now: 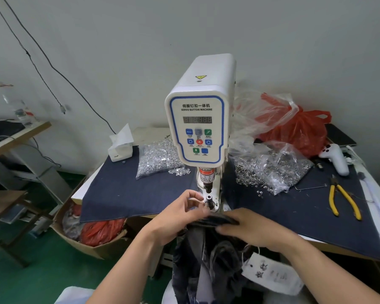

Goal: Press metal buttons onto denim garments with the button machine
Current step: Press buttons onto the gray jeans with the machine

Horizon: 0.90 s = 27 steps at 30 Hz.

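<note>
Both my hands on the denim, just in front of the button machine's lower post.

My left hand (176, 218) has its fingers curled at the top edge of the denim garment (208, 255), thumb and forefinger up close to the lower post (209, 199) of the button machine (199, 119); the motion blur means I cannot tell if it holds a button. My right hand (250, 227) lies over the folded waistband, fingers curled round it, gripping. The rest of the garment hangs down off the table edge (338, 249), with a white tag (270, 273) dangling on it. A bag of silver buttons (156, 156) sits left of the machine, a bag of rings (272, 167) right of it. Yellow-handled pliers (342, 198) lie on the blue cloth (123, 189) far right.
</note>
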Available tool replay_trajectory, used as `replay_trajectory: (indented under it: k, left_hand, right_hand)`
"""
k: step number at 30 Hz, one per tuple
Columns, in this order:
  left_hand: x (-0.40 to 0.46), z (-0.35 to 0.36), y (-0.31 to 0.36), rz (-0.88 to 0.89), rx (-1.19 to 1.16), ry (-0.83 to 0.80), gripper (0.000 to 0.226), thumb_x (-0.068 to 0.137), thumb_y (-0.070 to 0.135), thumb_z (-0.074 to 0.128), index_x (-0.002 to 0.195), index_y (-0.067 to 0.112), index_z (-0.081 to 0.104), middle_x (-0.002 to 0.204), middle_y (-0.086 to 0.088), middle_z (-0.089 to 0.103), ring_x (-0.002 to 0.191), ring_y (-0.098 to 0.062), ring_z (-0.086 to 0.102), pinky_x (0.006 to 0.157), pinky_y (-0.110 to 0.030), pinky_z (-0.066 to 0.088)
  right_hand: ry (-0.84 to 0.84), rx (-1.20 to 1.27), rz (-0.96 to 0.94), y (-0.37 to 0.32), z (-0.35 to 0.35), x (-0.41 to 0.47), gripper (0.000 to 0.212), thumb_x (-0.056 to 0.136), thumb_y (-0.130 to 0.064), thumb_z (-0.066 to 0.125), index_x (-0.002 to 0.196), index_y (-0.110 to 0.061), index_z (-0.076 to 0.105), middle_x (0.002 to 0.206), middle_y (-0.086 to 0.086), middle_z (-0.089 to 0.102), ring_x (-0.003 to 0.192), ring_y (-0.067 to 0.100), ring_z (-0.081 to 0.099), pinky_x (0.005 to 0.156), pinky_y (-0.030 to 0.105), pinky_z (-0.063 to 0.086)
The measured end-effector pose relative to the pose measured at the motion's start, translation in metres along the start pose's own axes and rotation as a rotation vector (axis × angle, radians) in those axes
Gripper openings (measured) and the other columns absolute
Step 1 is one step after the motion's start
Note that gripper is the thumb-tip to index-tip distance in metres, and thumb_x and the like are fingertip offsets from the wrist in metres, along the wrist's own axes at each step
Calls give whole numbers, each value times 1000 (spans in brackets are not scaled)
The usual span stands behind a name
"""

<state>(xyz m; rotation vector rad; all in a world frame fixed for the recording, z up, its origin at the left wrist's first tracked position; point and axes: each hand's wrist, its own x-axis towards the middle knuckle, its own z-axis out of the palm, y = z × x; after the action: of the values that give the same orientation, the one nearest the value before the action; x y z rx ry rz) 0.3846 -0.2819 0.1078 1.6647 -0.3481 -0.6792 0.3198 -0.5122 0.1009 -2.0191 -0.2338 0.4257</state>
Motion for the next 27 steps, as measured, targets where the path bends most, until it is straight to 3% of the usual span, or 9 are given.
replay_trajectory:
  k: [3, 6, 10, 12, 15, 17, 21, 24, 27]
  left_hand:
    - [-6, -7, 7, -130, 413, -220, 40, 81, 61, 79, 108, 31, 71, 106, 4, 75, 96, -3, 68, 91, -26, 52]
    - [-8, -10, 11, -166, 404, -288, 33, 90, 57, 74, 103, 27, 80, 105, 6, 78, 99, -7, 70, 99, -29, 53]
    - [-10, -2, 7, -57, -9, -159, 33, 97, 35, 69, 111, 7, 78, 115, -12, 76, 107, -23, 70, 98, -35, 53]
    - [-9, 6, 5, -43, -142, -128, 35, 98, 32, 66, 117, 5, 76, 123, -18, 74, 112, -28, 71, 98, -36, 55]
    - [-9, 19, 4, -35, -221, -89, 37, 100, 36, 65, 121, 8, 76, 127, -19, 73, 118, -31, 70, 100, -37, 56]
    - [-8, 23, 3, -29, -215, -63, 40, 100, 43, 64, 121, 12, 76, 128, -15, 73, 121, -31, 69, 104, -40, 55]
    - [-3, 32, 3, -10, -130, -18, 41, 102, 48, 61, 119, 14, 78, 124, -12, 76, 121, -30, 70, 112, -48, 50]
    - [-2, 30, 5, -44, -165, 36, 42, 101, 51, 60, 113, 17, 81, 119, -10, 78, 114, -27, 73, 99, -37, 58]
    - [-1, 23, 1, -69, -161, 68, 43, 102, 55, 58, 110, 20, 82, 115, -8, 79, 108, -24, 76, 88, -30, 60]
  right_hand:
    - [-12, 417, 75, 1, -7, -5, 14, 92, -27, 69, 98, -23, 80, 92, 0, 76, 83, 10, 67, 74, 20, 50]
    - [-31, 564, 143, 0, -10, -2, 17, 97, -13, 65, 101, -7, 81, 95, 11, 77, 82, 15, 71, 78, 27, 54]
    - [-108, 70, 100, -9, -18, -4, 36, 85, -43, 77, 108, -16, 74, 99, -5, 75, 91, 4, 65, 92, 31, 53]
    - [-190, -79, 128, -12, -18, -7, 38, 77, -38, 79, 108, -19, 68, 100, 0, 76, 91, 7, 66, 93, 40, 55]
    - [-197, -175, 105, -13, -23, -12, 32, 75, -29, 78, 101, -25, 61, 88, -15, 71, 83, 4, 64, 83, 33, 55]
    - [-130, -158, 76, -14, -25, -12, 40, 75, -47, 79, 106, -32, 58, 95, -19, 71, 90, 0, 65, 80, 19, 52]
    - [110, -63, 128, -22, -4, -4, 60, 78, -81, 60, 85, -21, 56, 76, -12, 62, 70, 3, 56, 66, 21, 41]
    - [23, -119, 141, -21, -1, 0, 32, 82, -49, 76, 94, -21, 65, 85, -7, 73, 81, 9, 69, 76, 28, 53]
    - [-75, -236, 189, -18, -10, -2, 37, 75, -29, 72, 108, -20, 60, 98, 4, 73, 96, 24, 71, 84, 40, 56]
